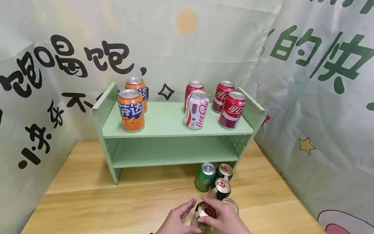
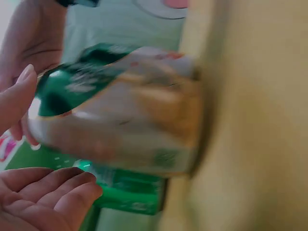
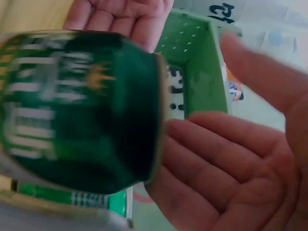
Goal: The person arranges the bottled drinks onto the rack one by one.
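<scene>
A dark green and white can (image 1: 206,212) stands on the table at the front, between my two hands. On its left is my left hand (image 1: 177,218), fingers straight and thumb apart. Beyond the can's top, in the right wrist view, my right hand (image 3: 216,163) has its fingers extended by the rim and its thumb away from the can. Whether the fingertips touch the rim I cannot tell. The same can (image 2: 120,110) looks blurred in the left wrist view, with the left fingers (image 2: 53,195) beside it. Behind it stand a bright green can (image 1: 205,178) and several dark-sided cans (image 1: 222,188).
A pale green two-tier shelf (image 1: 175,150) stands at the back of the table (image 1: 117,208). Its top holds orange cans (image 1: 131,112) at the left, a white can (image 1: 196,110) near the middle and red cans (image 1: 232,110) at the right. Printed cloth (image 1: 163,39) hangs behind.
</scene>
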The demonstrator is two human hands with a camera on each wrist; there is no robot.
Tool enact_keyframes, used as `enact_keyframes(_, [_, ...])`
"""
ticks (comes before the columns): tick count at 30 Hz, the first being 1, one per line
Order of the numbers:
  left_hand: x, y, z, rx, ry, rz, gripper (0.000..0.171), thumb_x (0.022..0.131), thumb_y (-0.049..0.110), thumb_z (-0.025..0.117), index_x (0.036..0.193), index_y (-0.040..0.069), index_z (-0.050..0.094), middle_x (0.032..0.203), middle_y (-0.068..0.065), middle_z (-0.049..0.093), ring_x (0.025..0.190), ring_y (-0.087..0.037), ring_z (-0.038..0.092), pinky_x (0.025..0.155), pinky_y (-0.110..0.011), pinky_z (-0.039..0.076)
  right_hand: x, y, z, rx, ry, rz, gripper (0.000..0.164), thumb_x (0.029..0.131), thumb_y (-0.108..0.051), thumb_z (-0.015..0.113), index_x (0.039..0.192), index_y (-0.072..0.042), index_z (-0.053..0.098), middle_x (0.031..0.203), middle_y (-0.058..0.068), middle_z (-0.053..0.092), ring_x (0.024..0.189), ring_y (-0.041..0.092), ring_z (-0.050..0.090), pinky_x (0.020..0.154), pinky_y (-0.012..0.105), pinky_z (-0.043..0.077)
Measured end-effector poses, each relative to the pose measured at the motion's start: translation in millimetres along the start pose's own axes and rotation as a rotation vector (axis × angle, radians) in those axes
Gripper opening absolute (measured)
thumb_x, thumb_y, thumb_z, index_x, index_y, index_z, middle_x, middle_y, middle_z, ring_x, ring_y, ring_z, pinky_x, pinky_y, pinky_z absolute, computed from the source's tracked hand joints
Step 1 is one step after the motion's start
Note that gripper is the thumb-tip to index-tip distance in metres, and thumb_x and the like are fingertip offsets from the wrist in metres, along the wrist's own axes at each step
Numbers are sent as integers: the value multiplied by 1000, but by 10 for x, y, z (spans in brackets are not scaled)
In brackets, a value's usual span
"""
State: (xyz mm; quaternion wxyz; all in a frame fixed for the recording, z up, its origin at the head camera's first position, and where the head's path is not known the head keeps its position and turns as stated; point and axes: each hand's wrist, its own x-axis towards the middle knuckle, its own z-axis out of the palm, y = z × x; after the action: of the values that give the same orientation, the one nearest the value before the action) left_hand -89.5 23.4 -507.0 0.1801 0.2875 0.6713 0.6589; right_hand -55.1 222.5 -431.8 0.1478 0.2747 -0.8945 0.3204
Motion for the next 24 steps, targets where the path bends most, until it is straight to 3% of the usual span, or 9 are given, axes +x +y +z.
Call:
enact_keyframes(3, [-6, -113, 47, -26, -24, 8, 79, 79, 15, 77, 140, -10, 34, 143, -30, 37, 128, -41, 41, 102, -40, 41, -63, -23, 62, -58, -46, 28, 60, 75, -35, 77, 119, 2, 61, 114, 14, 67, 102, 25, 65, 81, 30, 55])
enact_keyframes(7, [40, -202, 91, -59, -22, -15, 77, 79, 14, 76, 140, -9, 35, 142, -30, 38, 127, -34, 44, 100, -31, 44, -57, -60, 79, -60, -161, 173, 70, 73, -37, 79, 127, 3, 56, 128, 18, 58, 111, 36, 58, 87, 39, 53])
enact_keyframes(10, [90, -251, 116, -23, -15, -33, 76, 79, 18, 76, 141, -5, 38, 141, -25, 42, 127, -24, 45, 99, -24, 44, -32, -62, 96, -48, -218, 248, 75, 72, -34, 81, 129, 5, 53, 132, 22, 53, 116, 39, 54, 90, 42, 51])
enact_keyframes(15, [165, -316, 121, 87, 8, -37, 77, 75, 22, 80, 139, 3, 43, 137, -17, 49, 123, -13, 47, 95, -16, 42, 9, -58, 164, -62, -203, 273, 77, 69, -28, 84, 131, 4, 52, 133, 22, 52, 117, 38, 53, 90, 42, 51])
enact_keyframes(24, [255, -337, 174, 185, -30, -91, 72, 69, 19, 80, 132, 12, 48, 126, -3, 56, 113, -12, 53, 92, -22, 44, 2, -53, 182, -145, -168, 287, 75, 60, -23, 88, 125, -2, 57, 123, 16, 59, 111, 31, 58, 87, 41, 53])
